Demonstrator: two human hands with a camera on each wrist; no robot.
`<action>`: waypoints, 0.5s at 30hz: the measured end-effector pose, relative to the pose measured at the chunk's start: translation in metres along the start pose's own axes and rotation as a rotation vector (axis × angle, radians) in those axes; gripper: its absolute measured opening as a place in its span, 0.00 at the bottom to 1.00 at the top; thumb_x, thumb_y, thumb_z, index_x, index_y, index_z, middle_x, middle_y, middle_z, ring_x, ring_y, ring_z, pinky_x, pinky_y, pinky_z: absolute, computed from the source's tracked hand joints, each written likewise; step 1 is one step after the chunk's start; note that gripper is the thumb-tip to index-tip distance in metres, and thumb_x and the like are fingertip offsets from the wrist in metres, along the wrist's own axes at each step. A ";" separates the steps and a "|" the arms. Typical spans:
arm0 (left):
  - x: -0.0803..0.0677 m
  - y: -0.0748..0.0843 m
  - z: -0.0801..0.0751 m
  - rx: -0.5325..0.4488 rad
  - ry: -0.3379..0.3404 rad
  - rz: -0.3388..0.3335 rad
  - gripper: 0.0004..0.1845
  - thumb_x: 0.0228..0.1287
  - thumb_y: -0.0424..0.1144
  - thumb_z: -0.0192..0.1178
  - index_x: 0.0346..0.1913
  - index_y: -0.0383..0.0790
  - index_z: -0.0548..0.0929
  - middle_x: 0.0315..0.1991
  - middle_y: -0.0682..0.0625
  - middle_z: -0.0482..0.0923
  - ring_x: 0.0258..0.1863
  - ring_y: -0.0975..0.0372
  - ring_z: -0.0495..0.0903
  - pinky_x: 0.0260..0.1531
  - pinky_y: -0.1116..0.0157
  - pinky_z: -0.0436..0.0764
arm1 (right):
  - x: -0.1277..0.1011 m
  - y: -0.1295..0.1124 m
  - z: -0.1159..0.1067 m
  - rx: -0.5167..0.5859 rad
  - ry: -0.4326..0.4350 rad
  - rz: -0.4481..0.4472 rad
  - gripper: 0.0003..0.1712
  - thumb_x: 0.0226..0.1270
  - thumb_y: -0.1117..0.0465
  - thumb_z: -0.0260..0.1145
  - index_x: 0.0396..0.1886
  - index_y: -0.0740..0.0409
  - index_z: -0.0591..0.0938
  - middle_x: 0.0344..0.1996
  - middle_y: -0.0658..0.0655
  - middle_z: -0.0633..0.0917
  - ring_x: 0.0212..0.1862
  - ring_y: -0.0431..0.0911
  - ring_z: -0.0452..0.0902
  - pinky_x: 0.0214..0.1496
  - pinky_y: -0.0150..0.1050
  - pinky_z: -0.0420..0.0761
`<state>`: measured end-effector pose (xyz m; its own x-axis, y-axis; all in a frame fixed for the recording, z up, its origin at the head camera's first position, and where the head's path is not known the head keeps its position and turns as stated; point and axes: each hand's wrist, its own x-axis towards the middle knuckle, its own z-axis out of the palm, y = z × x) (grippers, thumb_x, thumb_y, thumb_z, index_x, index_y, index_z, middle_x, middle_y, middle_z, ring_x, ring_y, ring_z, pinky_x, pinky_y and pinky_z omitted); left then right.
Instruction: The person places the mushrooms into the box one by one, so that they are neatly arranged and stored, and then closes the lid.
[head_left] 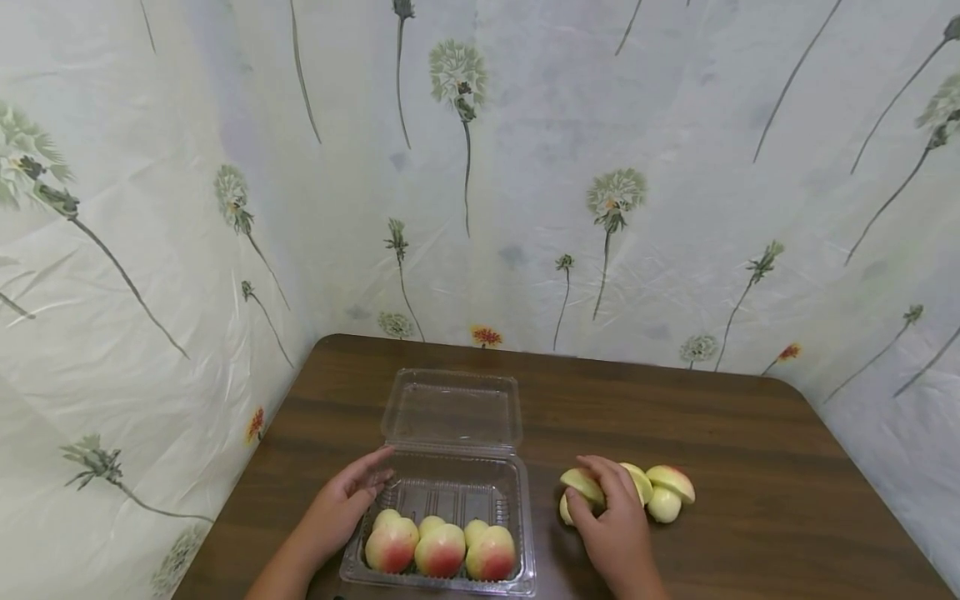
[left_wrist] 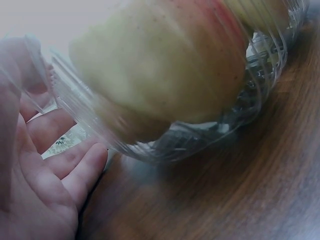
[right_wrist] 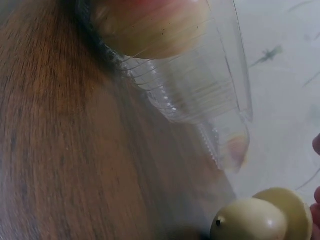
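A clear plastic clamshell box (head_left: pixel 525 533) stands on the table with its lid (head_left: pixel 453 408) laid back. In its near half sits a row of three yellow, red-blushed, mushroom-shaped pieces (head_left: pixel 440 550), their small pale knobs pointing away. My left hand (head_left: pixel 337 508) rests at the box's left rim, fingers loosely extended along the wall; the left wrist view shows fingertips (left_wrist: pixel 95 155) against the plastic. To the right of the box, my right hand (head_left: pixel 617 521) grips a mushroom-shaped piece (head_left: pixel 581 483) by its cap. Two similar pieces (head_left: pixel 670 483) stand just beyond that hand.
The brown wooden table (head_left: pixel 750 467) has rounded far corners. Behind it and on both sides hangs a pale curtain (head_left: pixel 525 167) with dandelion prints. Inside the box, the ribbed far half of the floor (head_left: pixel 450 496) shows behind the row.
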<state>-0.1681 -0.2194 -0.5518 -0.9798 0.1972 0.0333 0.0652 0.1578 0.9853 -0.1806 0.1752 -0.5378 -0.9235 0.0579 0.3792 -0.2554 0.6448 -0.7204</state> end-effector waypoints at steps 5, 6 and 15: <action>0.000 0.001 0.000 0.004 -0.003 -0.004 0.30 0.76 0.27 0.47 0.79 0.42 0.67 0.81 0.41 0.60 0.75 0.42 0.69 0.71 0.58 0.74 | 0.000 0.001 0.002 0.018 -0.032 0.005 0.25 0.66 0.63 0.74 0.62 0.46 0.84 0.66 0.52 0.78 0.69 0.46 0.71 0.67 0.31 0.67; 0.000 0.001 0.000 0.004 -0.003 -0.005 0.30 0.76 0.27 0.47 0.79 0.42 0.67 0.81 0.41 0.60 0.75 0.42 0.69 0.71 0.58 0.73 | 0.000 0.001 0.002 0.024 -0.039 0.011 0.25 0.66 0.63 0.75 0.62 0.47 0.83 0.67 0.53 0.78 0.70 0.48 0.71 0.68 0.35 0.68; 0.000 0.000 0.000 0.003 -0.010 -0.004 0.30 0.77 0.27 0.47 0.79 0.43 0.67 0.81 0.41 0.60 0.75 0.42 0.69 0.72 0.57 0.73 | 0.000 0.002 0.006 0.033 -0.047 0.025 0.28 0.61 0.65 0.77 0.62 0.55 0.83 0.70 0.56 0.75 0.74 0.57 0.68 0.71 0.57 0.68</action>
<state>-0.1686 -0.2197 -0.5516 -0.9780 0.2065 0.0281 0.0624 0.1616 0.9849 -0.1832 0.1723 -0.5427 -0.9418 0.0373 0.3341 -0.2409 0.6181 -0.7482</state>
